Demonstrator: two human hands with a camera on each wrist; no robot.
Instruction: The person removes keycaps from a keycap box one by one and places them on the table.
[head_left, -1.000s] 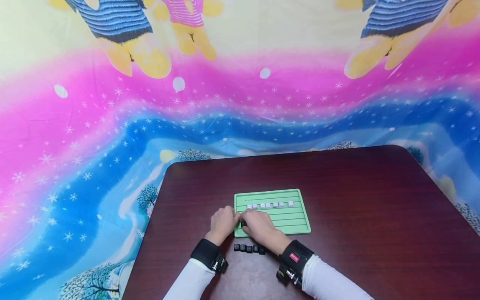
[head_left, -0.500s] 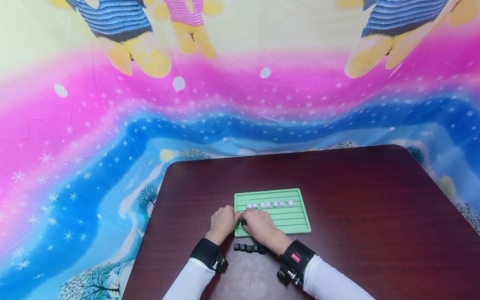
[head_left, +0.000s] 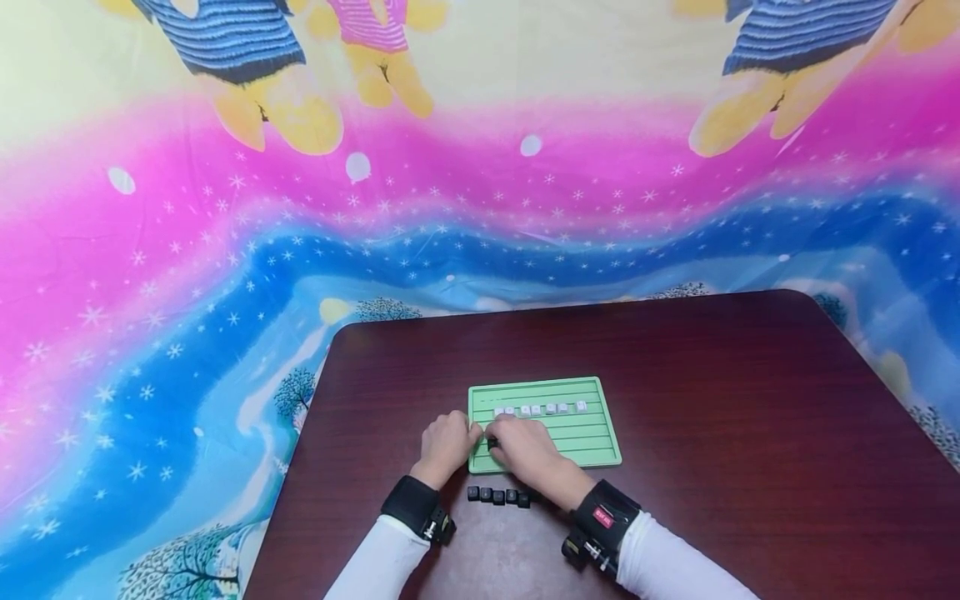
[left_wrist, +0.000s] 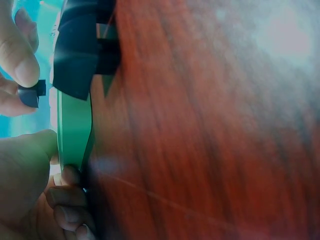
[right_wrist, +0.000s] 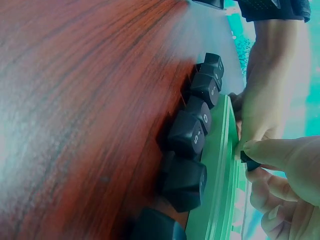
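The table [head_left: 712, 400] is dark reddish wood grain with a smooth, faintly glossy finish. The green tray [head_left: 592, 433] looks like matt plastic, ridged in lines. The black keycaps [right_wrist: 192, 135] are smooth plastic with a dull sheen. The backdrop [head_left: 225, 250] is printed cloth.

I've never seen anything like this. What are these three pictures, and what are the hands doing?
No machine here: a person wears three cameras. The wide picture comes from the head, looking down at a dark wooden table. The two close-ups come from cameras strapped to each wrist. On the table lies a green tray with a row of white keycaps; a row of black keycaps sits on the table just in front of it. The left hand grips the tray's edge. The right hand pinches one black keycap over the tray.
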